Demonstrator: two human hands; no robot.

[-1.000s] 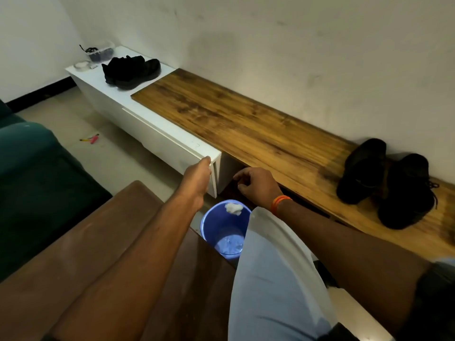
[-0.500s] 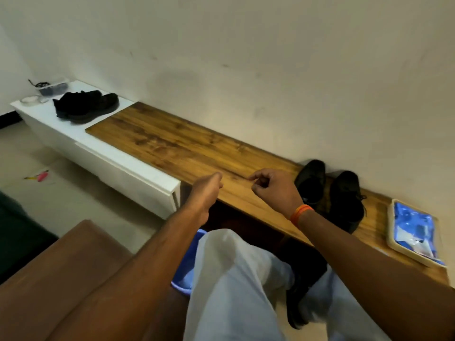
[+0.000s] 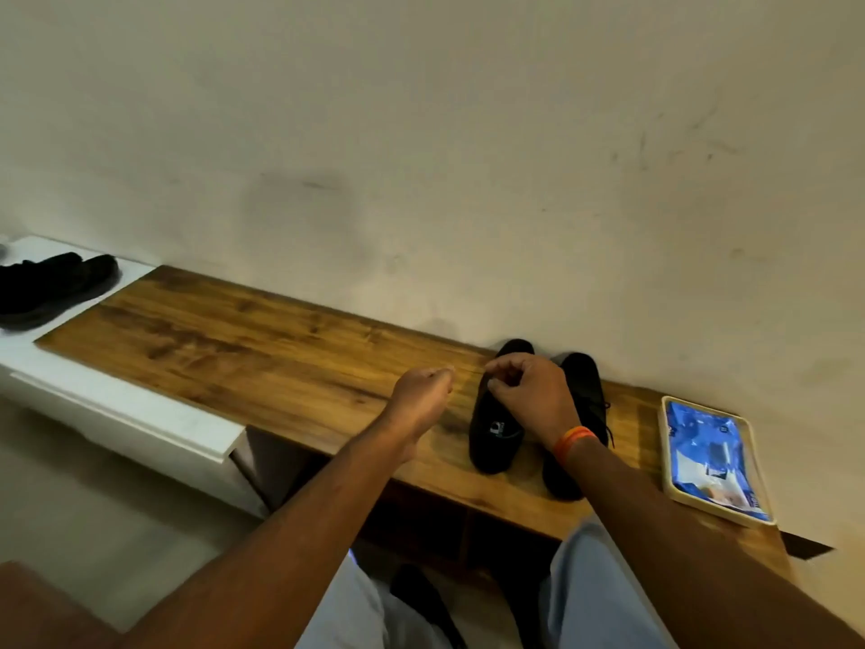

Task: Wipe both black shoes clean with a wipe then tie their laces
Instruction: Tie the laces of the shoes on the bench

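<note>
On the wooden worktop (image 3: 262, 348) against the pale wall, the left hand (image 3: 421, 391) hovers loosely curled and empty, while the right hand (image 3: 533, 395) curls over the left black shoe (image 3: 491, 433); whether it pinches a lace I cannot tell. The right black shoe (image 3: 585, 391) lies touching it at centre right of the frame, partly behind the right wrist. A hasty tug could drag the shoes off the front edge.

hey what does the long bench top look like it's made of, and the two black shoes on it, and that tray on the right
Bench top: looks like wood or a wood-look laminate, brown with streaky grain and a slight sheen.
Two black shoes: matte black, probably fabric or suede; too dark to be sure.
Tray: cream with a smooth rounded rim, likely plastic. The blue packet in it looks like glossy plastic film, with bright highlights.
</note>
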